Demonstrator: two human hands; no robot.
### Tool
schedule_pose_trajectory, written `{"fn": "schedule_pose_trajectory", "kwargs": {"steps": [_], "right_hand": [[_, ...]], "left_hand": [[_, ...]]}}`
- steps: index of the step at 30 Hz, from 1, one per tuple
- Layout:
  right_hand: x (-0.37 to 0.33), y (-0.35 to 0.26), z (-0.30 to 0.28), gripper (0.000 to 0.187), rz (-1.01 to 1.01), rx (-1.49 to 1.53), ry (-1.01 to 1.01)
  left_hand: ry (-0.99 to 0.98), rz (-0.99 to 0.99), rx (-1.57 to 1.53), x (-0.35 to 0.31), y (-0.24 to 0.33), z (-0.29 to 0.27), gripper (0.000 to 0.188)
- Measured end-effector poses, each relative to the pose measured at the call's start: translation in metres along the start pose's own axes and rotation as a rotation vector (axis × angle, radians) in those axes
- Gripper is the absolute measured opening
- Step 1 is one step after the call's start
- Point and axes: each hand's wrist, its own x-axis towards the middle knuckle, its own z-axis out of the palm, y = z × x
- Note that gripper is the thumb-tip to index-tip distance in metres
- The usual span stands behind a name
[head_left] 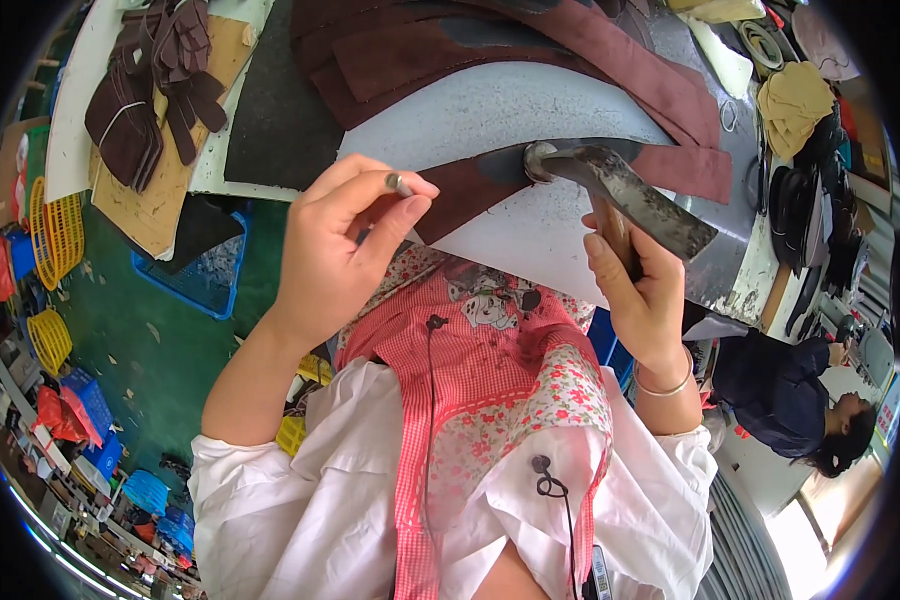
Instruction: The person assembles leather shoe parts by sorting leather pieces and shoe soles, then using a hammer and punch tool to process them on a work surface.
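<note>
My right hand (645, 290) is closed round the wooden handle of a hammer (660, 207). The hammer's dark worn metal head reaches over a curved dark brown leather strip (460, 198), its round face at or just above the strip. I cannot tell whether they touch. To the left, my left hand (335, 240) pinches a short silver rod (399, 185) between thumb and fingers, beside the strip's left end. The rod's kind cannot be made out. The strip lies on a pale work surface (510, 240) and has a blackish patch along its middle.
More brown leather strips (400, 60) lie stacked at the back. Bundled leather pieces (135, 120) rest on a board at the left. Below stands a blue basket (205, 265). Yellow pieces (795, 105) lie far right, and another person (780, 385) sits at the lower right.
</note>
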Motion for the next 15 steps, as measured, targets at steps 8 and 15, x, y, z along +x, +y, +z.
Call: {"fn": "schedule_pose_trajectory", "kwargs": {"steps": [8,15], "right_hand": [[-0.002,-0.005,-0.003,0.019,0.136,-0.048,-0.099],[-0.005,-0.001,-0.003,0.026,0.086,-0.074,-0.253]], "left_hand": [[-0.043,-0.218,-0.256,-0.004,-0.005,-0.007,0.009],[-0.132,-0.136,-0.091,-0.014,-0.01,-0.003,0.008]]}}
